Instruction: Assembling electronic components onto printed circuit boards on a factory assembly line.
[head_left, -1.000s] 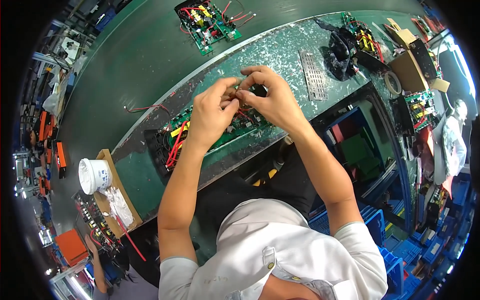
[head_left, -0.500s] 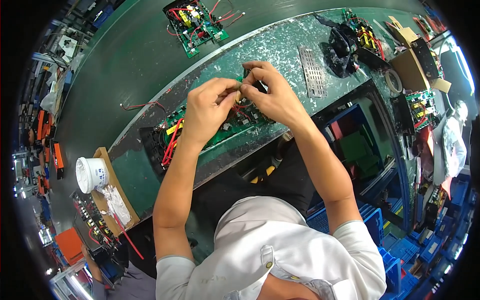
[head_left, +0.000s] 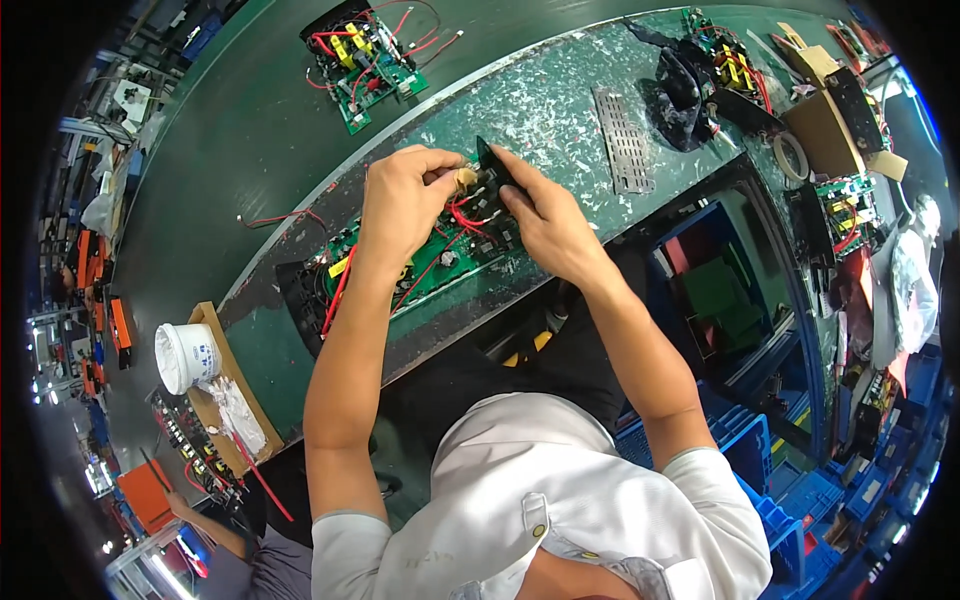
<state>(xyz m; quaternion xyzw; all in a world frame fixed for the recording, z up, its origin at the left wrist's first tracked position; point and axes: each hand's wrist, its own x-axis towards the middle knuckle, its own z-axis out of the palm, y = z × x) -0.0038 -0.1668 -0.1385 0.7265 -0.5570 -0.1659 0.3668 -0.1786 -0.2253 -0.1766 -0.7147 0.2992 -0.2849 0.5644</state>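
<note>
One slotted plate (head_left: 623, 142) lies right of the hands (head_left: 552, 222).

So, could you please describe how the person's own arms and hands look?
Both short sleeves are whitish, like the shirt. The forearms are bare, without watch or cuff. The left hand and right hand wear no gloves.

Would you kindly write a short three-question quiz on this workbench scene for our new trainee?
1. True or false: the perforated metal plate lies to the right of both the left hand and the right hand.
2. Which hand grips the black panel? A) Left only B) Right only C) Neither
3. Fill in the colour: the tub at the left is ____.

Key: 1. True. 2. B. 3. White.
</note>
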